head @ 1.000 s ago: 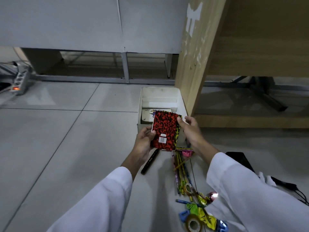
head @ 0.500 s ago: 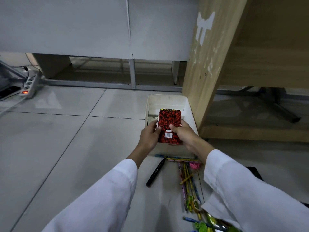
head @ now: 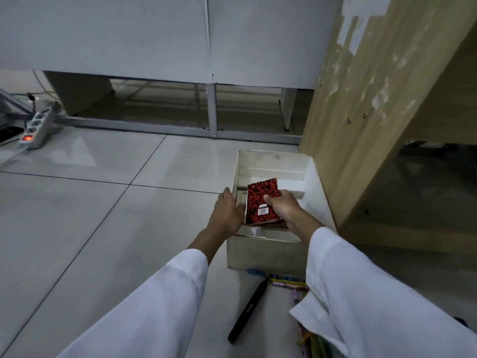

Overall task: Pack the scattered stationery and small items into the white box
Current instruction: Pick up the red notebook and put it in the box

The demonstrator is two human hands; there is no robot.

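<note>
- Right of centre in the frame, the red-and-black spiral notebook (head: 262, 201) sits tilted inside the white box (head: 268, 251), over a pale item too hidden to name.
- Right hand (head: 285, 208) grips its right edge, thumb on the cover and fingers curled beneath; left hand (head: 227, 211) lies flat against its left edge, fingers straight — steadying, not clasping.
- Likely light and fairly stiff, the notebook should handle easily by its long edges; the wire coil along the top could snag.
- Box walls look like matte, scuffed card — thin and square-cornered.
- Low in the frame, a black marker (head: 248, 309) and coloured pencils (head: 289, 282) lie on glossy grey floor tiles (head: 90, 228), not yet packed.
</note>
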